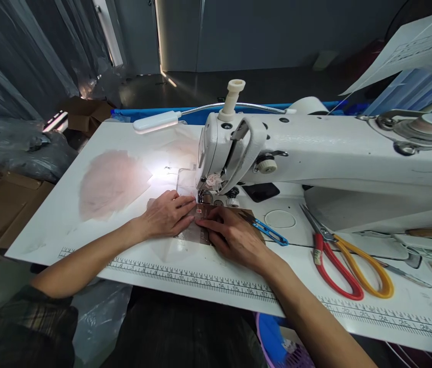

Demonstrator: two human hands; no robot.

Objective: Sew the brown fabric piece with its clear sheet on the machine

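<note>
My left hand lies flat on sheer, pale fabric, left of the sewing machine's presser foot. Its fingers are stretched and point at the needle area. My right hand is bent, its thumb and fingers closed at the near edge of the fabric in front of the foot. A brown plate lies partly under that hand. Close by on the right are blue thread snips. The sewing machine stands over the work, and the needle tip is hard to make out.
Pink sheer pieces lie in a stack at left. Red-and-yellow scissors rest on the right. A lit lamp shines from behind. A printed ruler follows the table's front edge, with a purple basket below.
</note>
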